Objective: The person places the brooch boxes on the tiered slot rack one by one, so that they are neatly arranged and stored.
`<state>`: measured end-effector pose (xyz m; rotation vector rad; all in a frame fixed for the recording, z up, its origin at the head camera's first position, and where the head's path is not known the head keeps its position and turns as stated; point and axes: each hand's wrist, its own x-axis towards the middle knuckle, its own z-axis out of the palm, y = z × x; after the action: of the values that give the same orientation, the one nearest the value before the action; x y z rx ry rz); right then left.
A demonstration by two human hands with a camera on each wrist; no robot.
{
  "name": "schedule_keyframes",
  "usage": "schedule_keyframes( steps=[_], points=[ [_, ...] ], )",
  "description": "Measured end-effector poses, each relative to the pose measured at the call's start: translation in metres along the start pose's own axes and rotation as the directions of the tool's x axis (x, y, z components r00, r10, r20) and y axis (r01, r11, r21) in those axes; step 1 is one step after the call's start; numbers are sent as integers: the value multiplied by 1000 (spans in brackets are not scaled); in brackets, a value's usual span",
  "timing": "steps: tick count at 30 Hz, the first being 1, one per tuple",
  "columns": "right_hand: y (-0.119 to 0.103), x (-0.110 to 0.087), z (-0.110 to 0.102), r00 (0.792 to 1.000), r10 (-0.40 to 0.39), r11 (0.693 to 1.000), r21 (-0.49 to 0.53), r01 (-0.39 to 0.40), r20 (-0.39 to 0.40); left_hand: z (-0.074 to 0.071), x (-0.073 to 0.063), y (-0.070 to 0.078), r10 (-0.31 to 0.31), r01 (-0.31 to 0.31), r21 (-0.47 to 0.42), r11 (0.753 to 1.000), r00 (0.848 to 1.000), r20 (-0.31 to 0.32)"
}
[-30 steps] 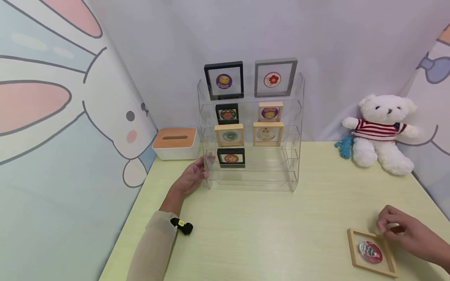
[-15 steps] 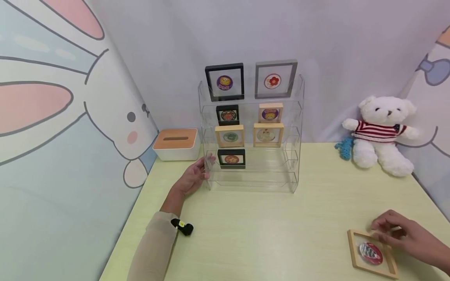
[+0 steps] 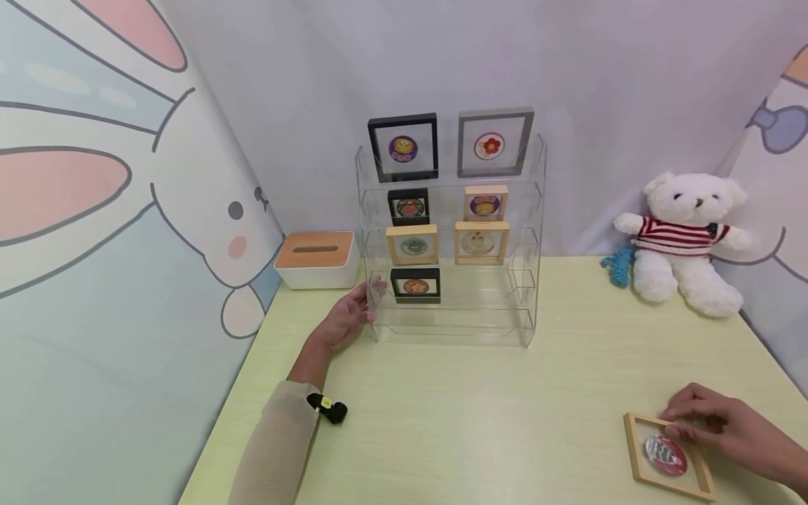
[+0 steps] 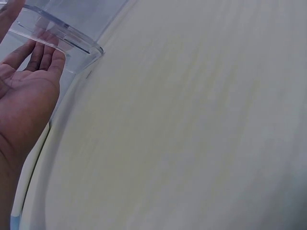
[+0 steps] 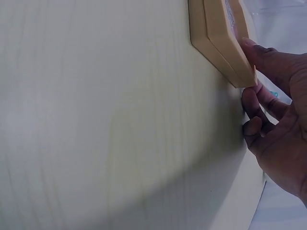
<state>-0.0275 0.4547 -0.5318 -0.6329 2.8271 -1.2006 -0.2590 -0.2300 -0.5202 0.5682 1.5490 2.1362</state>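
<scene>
My left hand (image 3: pixel 341 324) grips the left side of a clear acrylic display rack (image 3: pixel 532 319). In the left wrist view its fingers lie along the transparent panel (image 4: pixel 72 33), with the thumb at the upper left. At the right front of the table, my right hand (image 3: pixel 726 429) pinches the far edge of a light wooden picture frame (image 3: pixel 633 449), which holds a round red-and-white badge (image 3: pixel 665 456). The right wrist view has the thumb (image 5: pixel 264 56) over the frame's inner rim and fingers against its outer side (image 5: pixel 223 50).
Black, grey and light wooden frames (image 3: pixel 482 243) with round badges stand on the rack's tiers. Left of it sits a tissue box (image 3: pixel 315 259). A white teddy bear (image 3: pixel 684 242) and a small blue toy (image 3: pixel 618 266) are at the back right, near the wall.
My right hand has moved left and down onto the wooden picture frame's far edge, its thumb and fingers closing on it. The left hand has stayed on the rack.
</scene>
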Motion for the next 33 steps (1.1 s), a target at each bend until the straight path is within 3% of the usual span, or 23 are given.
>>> schedule_keyframes(
  steps=[9, 15, 18, 21, 24, 26, 29, 33],
  points=[
    [-3, 3, -8, 999, 33, 997, -70, -33, 2, -1, 0, -1, 19, -19, 0, 1000, 1000, 19],
    [-2, 8, -18, 990, 140, 989, -51, -138, 27, -1, 0, -1, 20, -20, 0, 1000, 1000, 17],
    [-4, 10, -22, 967, 252, 967, -49, -250, 38, -1, 0, -1, 20, -20, -3, 1000, 1000, 19],
    [-5, 13, -27, 925, 373, 928, -29, -372, 68, -1, 0, -1, 18, -18, -6, 1000, 1000, 20],
    [-4, 15, -32, 888, 451, 890, 36, -455, 91, -1, -1, -2, 16, -16, -2, 1000, 1000, 15],
    [-3, 18, -35, 877, 470, 875, 81, -478, 98, -1, -1, -2, 14, -14, 2, 1000, 1000, 13],
    [-4, 22, -38, 884, 462, 879, 101, -467, 69, -1, -1, -2, 10, -10, 7, 1000, 1000, 13],
    [-10, 32, -41, 915, 404, 911, 79, -404, 12, -1, 0, -1, 9, -9, 6, 1000, 1000, 20]
  ],
)
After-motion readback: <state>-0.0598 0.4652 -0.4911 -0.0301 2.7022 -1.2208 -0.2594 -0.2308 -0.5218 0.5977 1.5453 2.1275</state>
